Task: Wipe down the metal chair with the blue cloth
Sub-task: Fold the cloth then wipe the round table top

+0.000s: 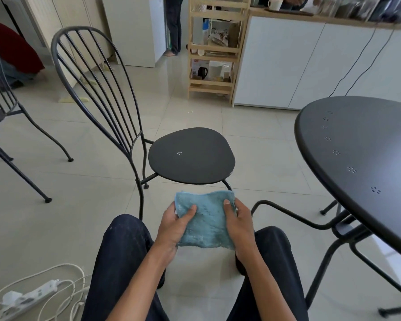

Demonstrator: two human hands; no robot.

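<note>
Both hands hold the cloth [205, 220] folded above the knees: the left hand [174, 224] and right hand [239, 222] each pinch a side. It hangs near the chair [191, 156] seat's front edge, not touching. Wiping seems not yet begun; next, lower it onto the seat.

Fluffy blue square cloth [206, 222]: held flat in front of the seat | dark metal wire-backed chair [190, 156]: upright, rounded seat bare

Around you: pale tiled floor [56, 177]; round dark metal table [368, 144] to your right; wooden shelf rack [212, 49] ahead, beside white cabinets [287, 66]; white power strip [30, 295] lower left.
</note>
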